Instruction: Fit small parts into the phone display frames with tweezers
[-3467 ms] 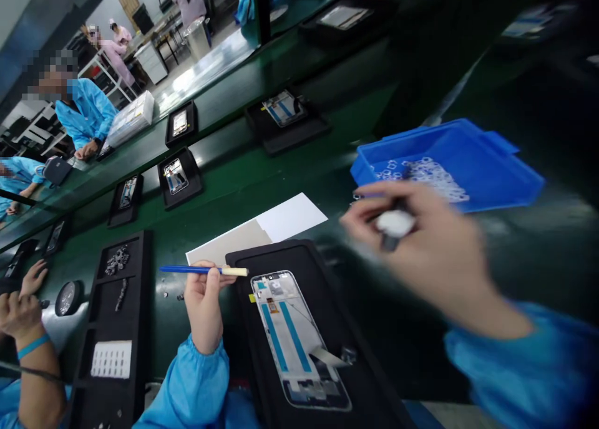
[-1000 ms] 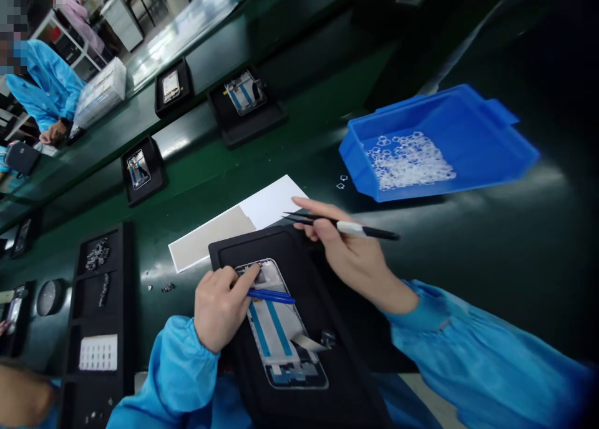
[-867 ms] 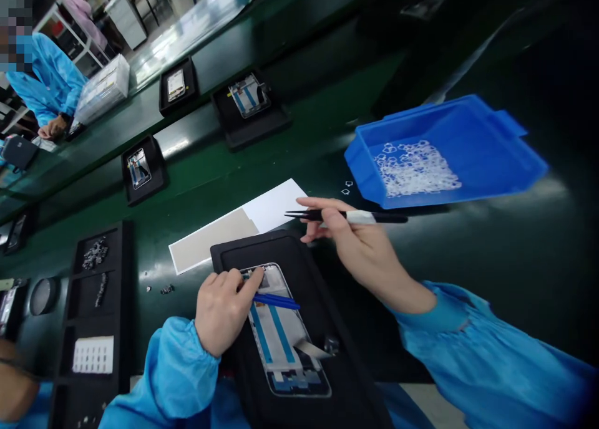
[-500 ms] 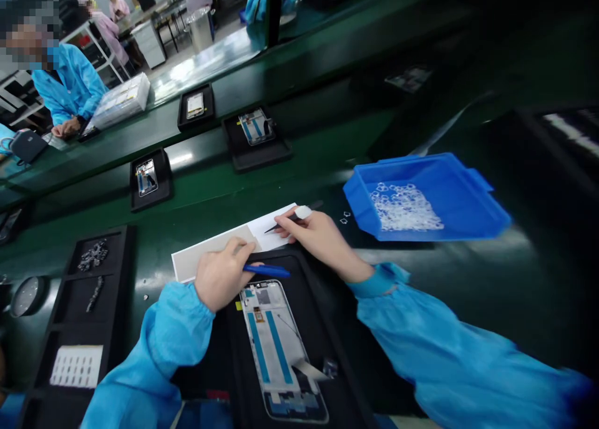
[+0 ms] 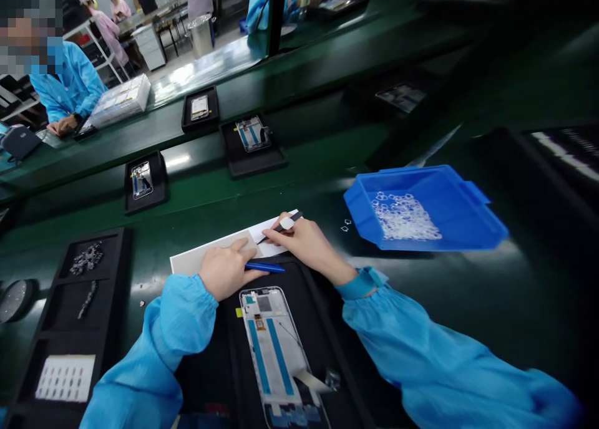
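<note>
My left hand [image 5: 224, 268] keeps a blue pen-like tool [image 5: 266, 267] in its grip while its fingertips press on a pale strip of card [image 5: 189, 262]. Over the strip's right end, my right hand [image 5: 306, 242] pinches dark tweezers [image 5: 294, 218] with a white patch on them; their tip points down at the card beside my left fingers. Whether the tip holds anything is too small to tell. Just below my hands lies an opened phone frame [image 5: 272, 348] with two blue strips, resting in a black tray [image 5: 322, 310]. A loose silvery flap [image 5: 311, 382] sticks out from its right side.
A blue bin [image 5: 463, 211] of small clear rings stands at right, two rings beside it. At left is a black compartment tray [image 5: 115, 279] with small parts. Black trays with phone frames [image 5: 253, 134] sit further back. A co-worker in blue [image 5: 70, 83] sits across.
My right hand has moved slightly left and down, bringing the tweezers' tip to the card near my left fingers. My left hand stays on the card. The view has shifted a little.
</note>
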`<state>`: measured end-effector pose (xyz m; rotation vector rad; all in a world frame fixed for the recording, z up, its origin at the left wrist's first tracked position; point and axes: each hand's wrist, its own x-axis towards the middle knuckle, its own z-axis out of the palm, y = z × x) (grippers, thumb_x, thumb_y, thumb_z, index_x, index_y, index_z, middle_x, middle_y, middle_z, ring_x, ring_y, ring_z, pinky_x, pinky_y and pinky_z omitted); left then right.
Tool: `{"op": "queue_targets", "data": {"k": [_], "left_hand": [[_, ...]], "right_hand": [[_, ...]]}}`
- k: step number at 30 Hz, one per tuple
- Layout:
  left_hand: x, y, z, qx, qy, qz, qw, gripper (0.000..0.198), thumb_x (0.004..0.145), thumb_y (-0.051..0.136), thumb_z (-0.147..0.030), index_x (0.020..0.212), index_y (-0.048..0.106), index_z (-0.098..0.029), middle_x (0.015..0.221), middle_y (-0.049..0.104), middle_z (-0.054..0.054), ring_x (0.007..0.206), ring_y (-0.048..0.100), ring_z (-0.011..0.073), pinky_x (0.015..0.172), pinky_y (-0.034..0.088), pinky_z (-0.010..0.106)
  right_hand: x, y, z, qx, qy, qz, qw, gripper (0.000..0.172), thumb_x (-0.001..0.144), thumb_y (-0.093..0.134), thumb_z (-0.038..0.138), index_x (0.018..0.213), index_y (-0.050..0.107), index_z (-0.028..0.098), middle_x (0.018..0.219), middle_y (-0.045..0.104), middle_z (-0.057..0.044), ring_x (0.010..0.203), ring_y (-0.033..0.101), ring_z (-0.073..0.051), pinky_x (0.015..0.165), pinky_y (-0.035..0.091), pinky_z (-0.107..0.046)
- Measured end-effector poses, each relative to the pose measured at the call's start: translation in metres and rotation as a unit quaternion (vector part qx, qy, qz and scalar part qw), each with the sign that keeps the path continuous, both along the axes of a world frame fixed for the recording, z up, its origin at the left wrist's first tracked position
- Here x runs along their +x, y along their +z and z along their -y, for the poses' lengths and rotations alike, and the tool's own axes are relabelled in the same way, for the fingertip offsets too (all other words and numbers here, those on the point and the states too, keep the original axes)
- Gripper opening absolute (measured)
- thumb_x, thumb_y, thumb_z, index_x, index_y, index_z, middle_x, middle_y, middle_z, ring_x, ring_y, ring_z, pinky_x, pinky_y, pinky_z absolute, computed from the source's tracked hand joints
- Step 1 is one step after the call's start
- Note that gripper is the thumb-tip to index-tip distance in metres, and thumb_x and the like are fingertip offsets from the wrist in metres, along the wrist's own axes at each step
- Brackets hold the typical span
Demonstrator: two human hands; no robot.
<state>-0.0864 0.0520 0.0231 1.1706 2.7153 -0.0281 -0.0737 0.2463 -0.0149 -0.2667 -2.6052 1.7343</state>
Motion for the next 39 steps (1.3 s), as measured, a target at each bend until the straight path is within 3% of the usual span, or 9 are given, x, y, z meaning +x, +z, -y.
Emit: {"op": "queue_targets", "data": {"k": [8,13,17,21,24,27,33,39], "left_hand": [[0.001,0.001,-0.001,0.023,0.001,0.0,1.0,0.042,0.09,0.056,-0.056,0.113,0.069,-0.024,0.13,0.063,0.01,0.086,0.072,0.0227,0.072,0.056,0.032],[-0.001,-0.002,0.001,0.033,-0.004,0.002,0.999,0.041,0.09,0.057,-0.054,0.118,0.068,-0.026,0.136,0.061,0.009,0.095,0.072,0.0252,0.078,0.058,0.035],[-0.006,-0.001,0.01,0.141,0.039,0.025,0.989,0.028,0.089,0.064,-0.042,0.111,0.072,-0.028,0.127,0.067,0.005,0.104,0.069,0.0228,0.087,0.056,0.032],[-0.004,0.006,0.018,0.245,0.109,0.122,0.956,0.022,0.093,0.055,-0.033,0.1,0.074,-0.024,0.095,0.075,0.002,0.088,0.071,0.0191,0.08,0.054,0.028],[0.003,0.009,0.018,0.241,0.104,0.259,0.929,0.027,0.093,0.053,-0.036,0.094,0.075,-0.021,0.087,0.075,0.0,0.08,0.069,0.0183,0.076,0.052,0.027],[0.008,0.009,0.015,0.212,0.099,0.329,0.915,0.027,0.091,0.052,-0.035,0.094,0.074,-0.019,0.084,0.074,0.001,0.073,0.065,0.0166,0.073,0.049,0.026],[0.009,0.011,0.009,0.157,0.103,0.351,0.917,0.027,0.089,0.051,-0.034,0.091,0.072,-0.018,0.077,0.069,-0.001,0.065,0.057,0.0139,0.067,0.044,0.025],[0.009,0.013,0.007,0.138,0.1,0.35,0.921,0.026,0.089,0.05,-0.035,0.085,0.07,-0.018,0.067,0.062,-0.002,0.059,0.049,0.0127,0.059,0.039,0.024]], "right_hand": [[-0.003,-0.008,0.0,-0.04,0.006,0.003,0.999,0.02,0.076,0.07,0.038,0.07,0.06,0.022,0.066,0.073,-0.003,0.068,0.072,-0.026,0.063,0.05,-0.031],[-0.002,-0.001,-0.003,-0.105,-0.029,-0.021,0.994,0.041,0.071,0.071,0.06,0.07,0.057,0.022,0.064,0.071,-0.004,0.067,0.071,-0.026,0.062,0.053,-0.033],[0.023,0.014,-0.003,-0.141,-0.09,-0.048,0.985,0.051,0.07,0.067,0.072,0.071,0.053,0.023,0.051,0.061,0.0,0.069,0.072,-0.028,0.06,0.052,-0.032],[0.062,0.023,0.007,-0.154,-0.071,-0.012,0.985,0.046,0.071,0.073,0.064,0.069,0.055,0.022,0.052,0.062,-0.002,0.067,0.072,-0.029,0.055,0.05,-0.031],[0.08,0.023,0.014,-0.118,-0.056,0.008,0.991,0.039,0.077,0.07,0.057,0.071,0.058,0.021,0.064,0.07,-0.005,0.069,0.072,-0.028,0.059,0.052,-0.032],[0.087,0.021,0.018,-0.062,-0.048,0.008,0.997,0.031,0.082,0.067,0.05,0.073,0.06,0.021,0.066,0.07,-0.004,0.066,0.071,-0.027,0.058,0.052,-0.032],[0.092,0.019,0.019,-0.004,-0.021,-0.015,1.0,0.025,0.087,0.063,0.043,0.073,0.061,0.022,0.066,0.068,-0.002,0.058,0.067,-0.022,0.052,0.049,-0.03],[0.094,0.022,0.022,0.038,-0.021,-0.017,0.999,0.025,0.087,0.062,0.041,0.071,0.06,0.022,0.067,0.067,-0.001,0.062,0.066,-0.022,0.055,0.046,-0.03]]}}
